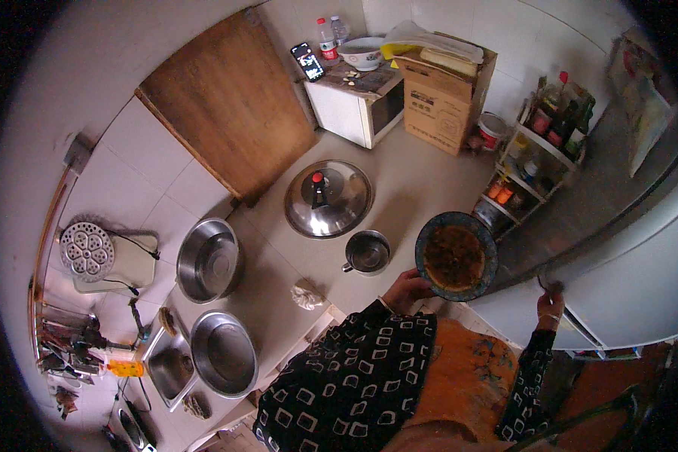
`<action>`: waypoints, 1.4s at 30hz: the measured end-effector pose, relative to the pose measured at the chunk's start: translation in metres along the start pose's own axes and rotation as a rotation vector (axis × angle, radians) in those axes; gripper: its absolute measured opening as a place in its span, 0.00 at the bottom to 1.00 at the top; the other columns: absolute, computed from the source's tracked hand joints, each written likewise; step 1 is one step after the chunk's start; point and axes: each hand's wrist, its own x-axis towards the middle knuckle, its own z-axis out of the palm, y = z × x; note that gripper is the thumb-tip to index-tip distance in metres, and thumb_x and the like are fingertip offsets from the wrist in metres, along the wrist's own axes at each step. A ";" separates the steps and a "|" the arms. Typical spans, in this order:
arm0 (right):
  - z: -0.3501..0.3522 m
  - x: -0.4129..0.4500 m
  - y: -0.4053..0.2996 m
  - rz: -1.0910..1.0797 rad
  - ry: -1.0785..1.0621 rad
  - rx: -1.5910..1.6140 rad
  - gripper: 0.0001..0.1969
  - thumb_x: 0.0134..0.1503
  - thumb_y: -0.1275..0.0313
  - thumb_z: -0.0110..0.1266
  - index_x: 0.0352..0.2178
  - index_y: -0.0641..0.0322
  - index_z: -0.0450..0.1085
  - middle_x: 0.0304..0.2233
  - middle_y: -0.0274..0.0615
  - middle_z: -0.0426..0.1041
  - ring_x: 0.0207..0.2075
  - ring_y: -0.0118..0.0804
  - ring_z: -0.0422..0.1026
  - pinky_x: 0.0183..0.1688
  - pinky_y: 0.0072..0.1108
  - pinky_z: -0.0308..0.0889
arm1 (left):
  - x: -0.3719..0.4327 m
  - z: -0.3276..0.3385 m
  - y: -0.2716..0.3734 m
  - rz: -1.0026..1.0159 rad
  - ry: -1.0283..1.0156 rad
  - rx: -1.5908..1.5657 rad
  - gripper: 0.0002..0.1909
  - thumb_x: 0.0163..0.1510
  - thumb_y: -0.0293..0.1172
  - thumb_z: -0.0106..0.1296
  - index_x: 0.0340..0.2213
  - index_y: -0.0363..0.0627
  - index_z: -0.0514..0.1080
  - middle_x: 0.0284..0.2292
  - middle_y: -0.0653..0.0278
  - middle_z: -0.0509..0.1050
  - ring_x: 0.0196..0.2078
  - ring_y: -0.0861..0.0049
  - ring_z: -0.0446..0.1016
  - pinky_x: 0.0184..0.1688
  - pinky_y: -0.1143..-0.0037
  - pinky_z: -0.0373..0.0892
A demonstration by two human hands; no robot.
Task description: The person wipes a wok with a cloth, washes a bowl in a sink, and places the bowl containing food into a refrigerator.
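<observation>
My left hand (pixel 409 289) grips the rim of a blue-edged plate (pixel 456 256) that holds dark brown food in an orange-brown sauce. The plate is held up near the counter's right side. To the right, my right hand (pixel 551 305) is at the edge of a pale refrigerator door (pixel 627 299), where a narrow gap shows; its fingers are small and dim, so their hold is unclear. Left of the plate stands a metal mug (pixel 367 252), and behind it lies a domed steel wok lid (pixel 328 199) with a red-tipped knob.
Two steel basins (pixel 208 260) (pixel 224 354) stand by the sink (pixel 171 361). A crumpled cloth (pixel 307 296) lies at the counter edge. Behind are a cardboard box (pixel 438 107), a microwave (pixel 350 113) with a bowl (pixel 363 53) and phone (pixel 307 62), and a condiment rack (pixel 537 164).
</observation>
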 end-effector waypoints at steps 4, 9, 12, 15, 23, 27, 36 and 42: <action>-0.008 -0.005 -0.016 -0.678 0.084 -1.618 0.17 0.53 0.65 0.37 0.39 0.62 0.68 0.40 0.45 0.70 0.38 0.40 0.70 0.39 0.30 0.66 | 0.004 0.020 0.007 -0.100 -0.006 0.046 0.17 0.44 0.22 0.48 0.39 0.38 0.66 0.38 0.58 0.71 0.40 0.69 0.71 0.46 0.70 0.66; 0.028 0.015 0.027 -0.814 -0.053 -1.645 0.19 0.51 0.66 0.42 0.44 0.63 0.63 0.43 0.46 0.66 0.46 0.40 0.63 0.49 0.30 0.58 | 0.024 -0.059 -0.024 0.077 -0.021 0.115 0.16 0.46 0.29 0.49 0.39 0.41 0.66 0.38 0.58 0.71 0.42 0.67 0.70 0.48 0.68 0.65; -0.049 0.069 0.037 -0.683 0.041 -0.906 0.09 0.49 0.68 0.42 0.30 0.58 0.66 0.29 0.39 0.68 0.33 0.38 0.66 0.37 0.28 0.63 | 0.063 -0.033 -0.035 0.031 -0.182 0.199 0.17 0.47 0.31 0.48 0.39 0.38 0.66 0.38 0.58 0.70 0.41 0.66 0.71 0.47 0.66 0.66; 0.014 0.042 0.049 -0.461 0.063 -0.465 0.08 0.51 0.68 0.40 0.21 0.52 0.66 0.20 0.34 0.67 0.25 0.34 0.66 0.28 0.26 0.64 | 0.051 -0.006 -0.014 -0.022 -0.244 0.074 0.17 0.46 0.28 0.47 0.40 0.37 0.66 0.39 0.59 0.70 0.40 0.66 0.71 0.46 0.66 0.68; -0.009 -0.099 0.004 -0.602 0.122 -1.396 0.08 0.42 0.70 0.51 0.23 0.65 0.69 0.22 0.45 0.69 0.22 0.46 0.66 0.26 0.31 0.63 | 0.087 0.002 -0.001 0.042 -0.418 0.090 0.23 0.44 0.32 0.49 0.44 0.39 0.63 0.43 0.59 0.68 0.45 0.64 0.68 0.48 0.62 0.64; -0.077 -0.131 0.043 -0.569 0.215 -0.915 0.10 0.44 0.68 0.49 0.27 0.64 0.70 0.28 0.47 0.71 0.29 0.46 0.69 0.29 0.30 0.65 | 0.111 0.039 0.003 -0.131 -0.360 0.111 0.24 0.43 0.32 0.50 0.45 0.40 0.63 0.42 0.59 0.68 0.44 0.63 0.68 0.47 0.62 0.65; -0.165 -0.215 0.111 -0.528 0.419 -0.255 0.20 0.54 0.62 0.38 0.47 0.56 0.53 0.47 0.41 0.56 0.46 0.38 0.57 0.47 0.26 0.55 | 0.172 0.085 -0.020 -0.421 -0.658 0.142 0.11 0.46 0.30 0.48 0.33 0.39 0.69 0.35 0.59 0.72 0.40 0.67 0.71 0.44 0.66 0.67; -0.254 -0.287 0.149 -0.461 0.452 0.193 0.26 0.60 0.57 0.29 0.57 0.49 0.38 0.58 0.38 0.41 0.57 0.31 0.45 0.57 0.25 0.45 | 0.170 0.135 -0.029 -0.392 -0.692 0.151 0.14 0.48 0.34 0.46 0.33 0.36 0.70 0.37 0.57 0.72 0.41 0.67 0.70 0.45 0.67 0.66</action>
